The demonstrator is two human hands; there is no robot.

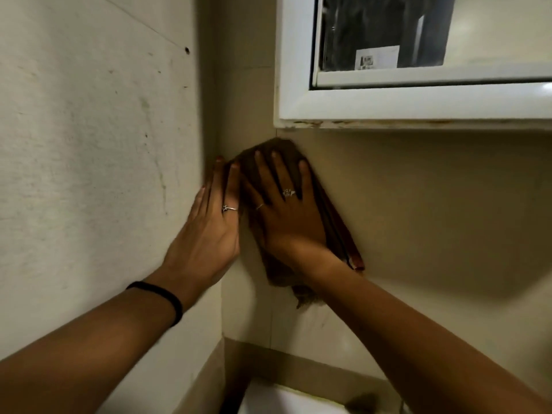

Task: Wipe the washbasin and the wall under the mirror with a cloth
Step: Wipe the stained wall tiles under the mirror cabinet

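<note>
A dark brown cloth (270, 153) lies flat against the beige wall (433, 204) under the mirror, close to the corner. My right hand (286, 216) presses it to the wall with fingers spread, covering its middle; the cloth's edges show above, right of and below the hand. My left hand (209, 231) rests flat in the corner beside it, holding nothing, its fingertips at the cloth's left edge. A slice of the white washbasin (277, 400) shows at the bottom.
The white-framed mirror (388, 104) juts out just above the cloth. A rough pale side wall (89, 144) closes the left side and meets the tiled wall in the corner. Something dark and blurred (363, 401) sits on the basin's rim.
</note>
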